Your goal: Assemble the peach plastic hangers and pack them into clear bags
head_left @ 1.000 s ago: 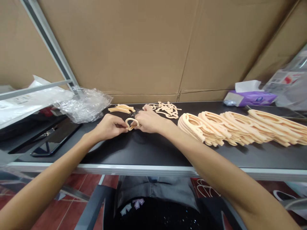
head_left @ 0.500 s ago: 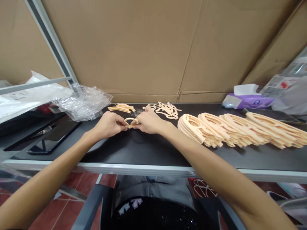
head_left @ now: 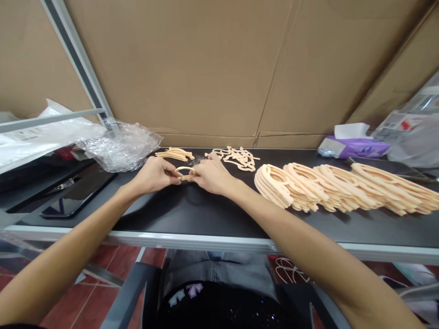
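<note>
My left hand [head_left: 156, 175] and my right hand [head_left: 212, 174] pinch a small cream-coloured piece with an oval loop [head_left: 185, 168] between them, just above the dark tabletop. The fingers of each hand are closed on one side of it, and they hide part of its shape. Beyond my left hand lies a small pile of thin cream strips [head_left: 175, 154]. A tangle of curved cream scraps [head_left: 238, 157] rests behind my right hand. Right of my right arm, flat cream pieces with oval holes [head_left: 305, 183] lie in overlapping stacks.
A dark phone [head_left: 73, 201] lies at left, below crumpled clear plastic wrap [head_left: 126, 144]. A purple tissue pack [head_left: 363, 146] stands at the back right, near a dark flat device [head_left: 404, 169]. Cardboard [head_left: 192, 68] walls the back. A metal edge [head_left: 206, 242] runs along the front.
The looped piece has tilted a little between my fingers, and its lower edge now shows more clearly. Both hands keep hold of it. The view has shifted slightly.
</note>
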The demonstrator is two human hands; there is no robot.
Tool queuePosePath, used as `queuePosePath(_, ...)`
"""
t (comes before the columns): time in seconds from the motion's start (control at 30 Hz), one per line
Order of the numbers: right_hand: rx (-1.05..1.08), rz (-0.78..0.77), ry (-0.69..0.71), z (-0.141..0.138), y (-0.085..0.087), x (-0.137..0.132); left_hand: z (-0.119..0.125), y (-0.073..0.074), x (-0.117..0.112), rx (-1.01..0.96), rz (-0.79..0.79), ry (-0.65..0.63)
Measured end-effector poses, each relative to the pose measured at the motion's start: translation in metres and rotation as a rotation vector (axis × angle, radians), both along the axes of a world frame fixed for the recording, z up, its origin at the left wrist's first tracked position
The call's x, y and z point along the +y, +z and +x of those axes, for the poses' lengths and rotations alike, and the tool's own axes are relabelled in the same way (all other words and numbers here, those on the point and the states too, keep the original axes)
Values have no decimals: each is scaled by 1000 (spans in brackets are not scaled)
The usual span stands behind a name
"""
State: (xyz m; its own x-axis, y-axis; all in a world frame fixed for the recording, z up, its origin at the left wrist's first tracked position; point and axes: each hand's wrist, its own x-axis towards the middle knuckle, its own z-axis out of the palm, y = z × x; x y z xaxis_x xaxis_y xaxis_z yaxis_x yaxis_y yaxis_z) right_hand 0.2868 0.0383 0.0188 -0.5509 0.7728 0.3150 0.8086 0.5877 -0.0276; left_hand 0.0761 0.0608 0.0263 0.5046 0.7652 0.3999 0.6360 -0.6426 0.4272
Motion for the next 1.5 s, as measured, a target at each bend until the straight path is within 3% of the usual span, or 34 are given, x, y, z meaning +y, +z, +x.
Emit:
queuePosePath(0.3,-87,166,48,-2,0,-6,-3,0,-1,-62,-13,7)
queuePosePath(0.53,-48,215,65,1,0,-3,-11,-7,9,-210,-144,-21)
queuePosePath(0.77,-31,60,-32,-2,2,-4,-2,-17,13,-222,-161,-71)
queuePosePath(1.0,10,-35,-83,-2,5,-4,-1,-29,17,7,164,89)
queuePosePath(1.13,2,-110,-178,1,7,-6,-1,-27,15,83,181,99)
queuePosePath(1.37,58,-123,-273,0,10,-6,2,-25,10,49,79,17)
queuePosePath(1.5,57,-31,-439,8,14,0,3,-25,8,123,154,39)
